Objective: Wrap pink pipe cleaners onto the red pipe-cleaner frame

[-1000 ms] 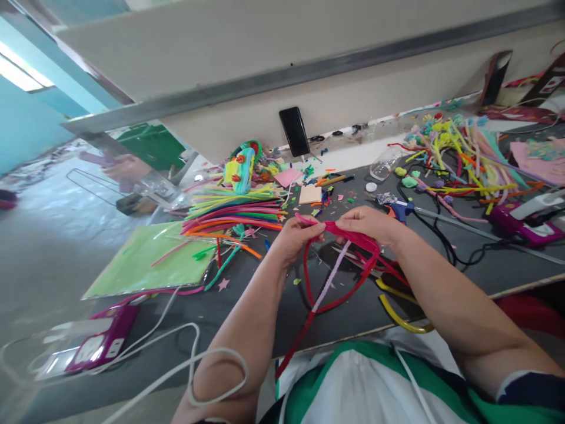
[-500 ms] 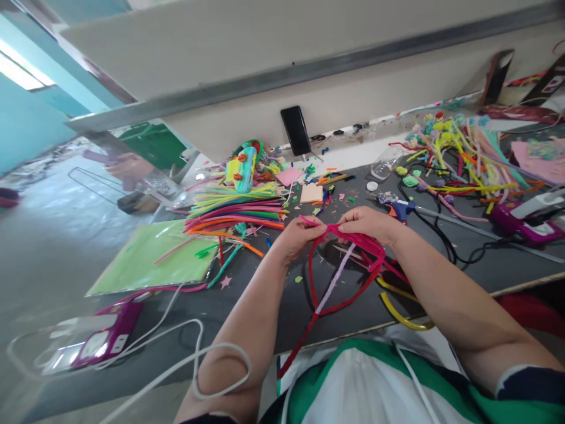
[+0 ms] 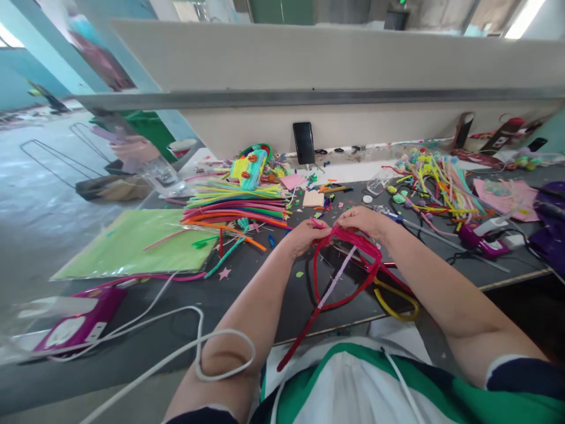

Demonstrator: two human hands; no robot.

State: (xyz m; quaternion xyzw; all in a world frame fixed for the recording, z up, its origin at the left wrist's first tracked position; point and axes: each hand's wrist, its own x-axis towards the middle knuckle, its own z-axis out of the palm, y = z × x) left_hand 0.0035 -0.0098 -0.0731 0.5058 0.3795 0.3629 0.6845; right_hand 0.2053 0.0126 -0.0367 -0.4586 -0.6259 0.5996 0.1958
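Both my hands pinch the upper edge of a red and pink pipe-cleaner frame point(image 3: 358, 240) above the grey tabletop. My left hand point(image 3: 305, 237) is closed on its left corner, where a short pink end sticks up. Close beside it, my right hand point(image 3: 362, 221) grips the same edge with thumb and fingers. A lilac pipe cleaner point(image 3: 338, 275) runs down the middle of the red loop to its lower point, and a red tail hangs toward my lap. Below my right wrist lies a bent yellow pipe cleaner point(image 3: 399, 312) at the table edge.
Bundled coloured pipe cleaners point(image 3: 238, 206) lie beyond my left hand, near a green sheet pack point(image 3: 136, 244). A phone point(image 3: 303, 143) leans on the partition. A purple power strip point(image 3: 483, 240) and a loose pile point(image 3: 441, 182) are right. White cable point(image 3: 198, 330) crosses my left forearm.
The head view has levelled and shifted, showing more of the room behind the partition. Both hands keep their hold on the frame's upper edge, with only slight finger movement.
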